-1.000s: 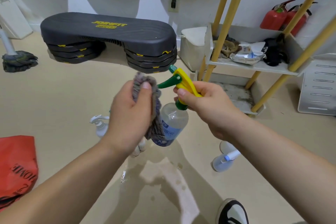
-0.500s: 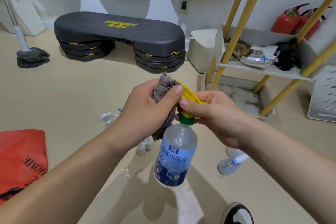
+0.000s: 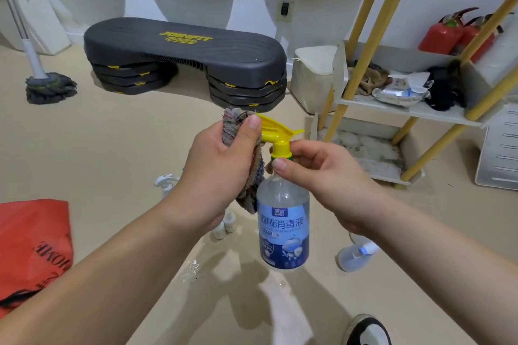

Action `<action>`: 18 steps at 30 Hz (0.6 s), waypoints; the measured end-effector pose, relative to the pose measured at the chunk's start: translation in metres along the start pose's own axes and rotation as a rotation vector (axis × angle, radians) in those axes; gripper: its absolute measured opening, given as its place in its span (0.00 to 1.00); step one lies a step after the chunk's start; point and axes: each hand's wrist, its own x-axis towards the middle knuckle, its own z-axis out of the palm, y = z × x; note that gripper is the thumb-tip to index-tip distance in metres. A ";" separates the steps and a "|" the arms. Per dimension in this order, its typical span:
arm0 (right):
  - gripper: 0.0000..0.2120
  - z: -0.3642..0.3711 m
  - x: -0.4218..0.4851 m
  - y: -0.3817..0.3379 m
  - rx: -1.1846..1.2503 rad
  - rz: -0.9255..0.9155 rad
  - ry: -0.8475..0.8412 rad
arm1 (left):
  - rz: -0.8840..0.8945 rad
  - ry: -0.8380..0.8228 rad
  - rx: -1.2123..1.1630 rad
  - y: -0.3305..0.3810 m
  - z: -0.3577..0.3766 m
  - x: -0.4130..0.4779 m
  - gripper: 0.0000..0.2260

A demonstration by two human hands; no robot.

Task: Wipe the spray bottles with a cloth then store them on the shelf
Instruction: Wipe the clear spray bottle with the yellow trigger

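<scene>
The room has a beige floor with a wet, shiny patch directly under the hands. Above it, the spray bottle, clear with a blue label, hangs upright in the air. The right hand pinches its neck just under the yellow trigger head. The left hand grips a grey, frayed cloth, thumb pressing it against the back of the trigger head.

On the floor, a clear bottle with a white-and-blue nozzle lies on its side to the right. A white trigger top shows behind the left wrist, probably another sprayer, though most of it is hidden. A red bag lies at the left edge.

Further back, a black step platform stands near the white wall, a mop to its left. The shelf, white boards on yellow poles, stands at the right, holding rags and packets, with red fire extinguishers behind it.
</scene>
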 end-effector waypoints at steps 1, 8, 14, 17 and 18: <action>0.09 0.000 -0.001 0.000 -0.002 -0.002 0.007 | -0.020 -0.005 -0.016 -0.002 0.000 0.000 0.18; 0.08 -0.006 0.003 0.003 -0.162 0.018 0.101 | -0.029 0.171 -0.023 0.006 -0.008 0.008 0.20; 0.08 0.001 -0.004 0.002 -0.434 -0.068 -0.064 | 0.598 -0.377 0.658 0.000 -0.022 0.009 0.15; 0.08 0.006 -0.005 0.000 -0.537 -0.109 -0.110 | 0.536 -0.457 0.832 -0.014 -0.026 0.015 0.19; 0.05 0.008 -0.005 0.000 -0.550 -0.123 -0.128 | 0.477 -0.450 0.767 -0.015 -0.029 0.016 0.18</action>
